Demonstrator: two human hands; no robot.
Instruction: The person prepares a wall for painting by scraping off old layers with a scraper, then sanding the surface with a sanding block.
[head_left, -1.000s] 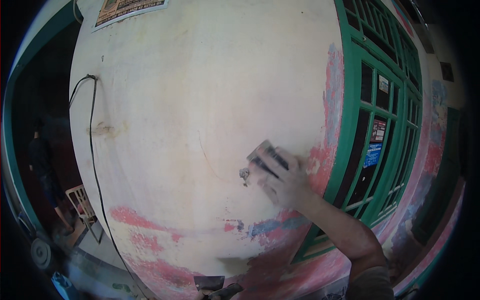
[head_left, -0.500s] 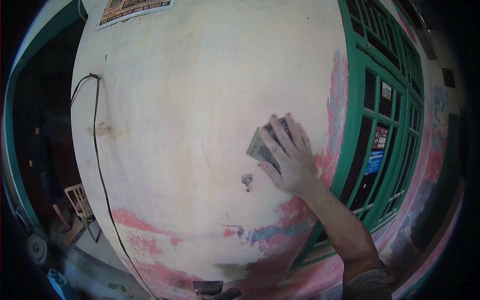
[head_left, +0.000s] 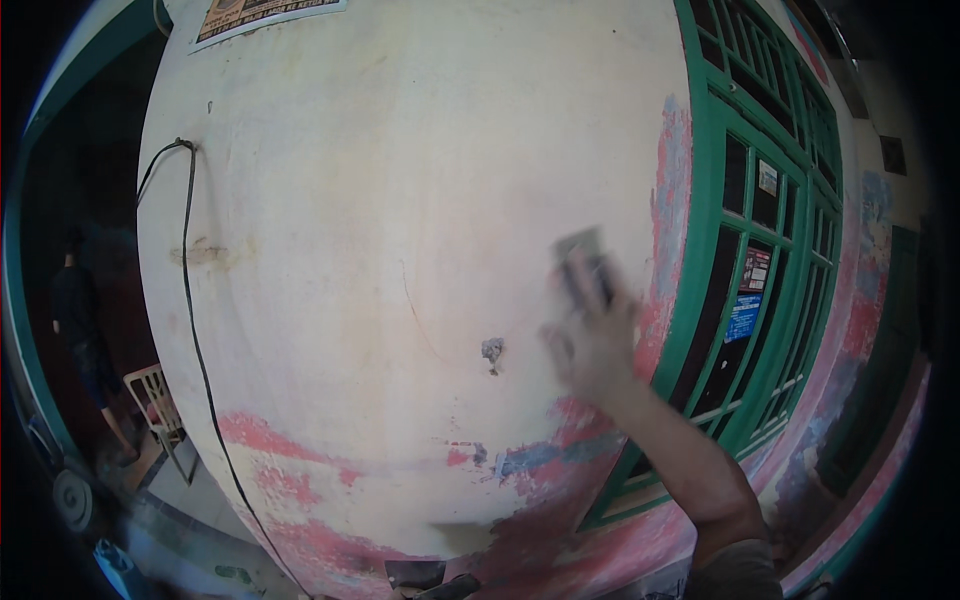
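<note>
My right hand (head_left: 592, 342) presses a small grey sanding block (head_left: 583, 262) flat against a cream plaster wall (head_left: 400, 200). The hand and block are blurred with motion. They sit just left of a strip of worn red and blue paint (head_left: 668, 230) beside a green window frame (head_left: 712, 300). A small grey chipped spot (head_left: 492, 350) lies on the wall left of the hand. My left hand is out of sight.
A black cable (head_left: 190, 300) runs down the wall's left side. A poster (head_left: 262, 14) hangs at the top. Left of the wall a person (head_left: 80, 330) stands in a dark doorway near a white plastic chair (head_left: 155, 400). Peeling red paint (head_left: 300, 460) bands the wall's base.
My right hand has slid the sanding block up the wall and to the right, away from the chipped spot and closer to the green window frame.
</note>
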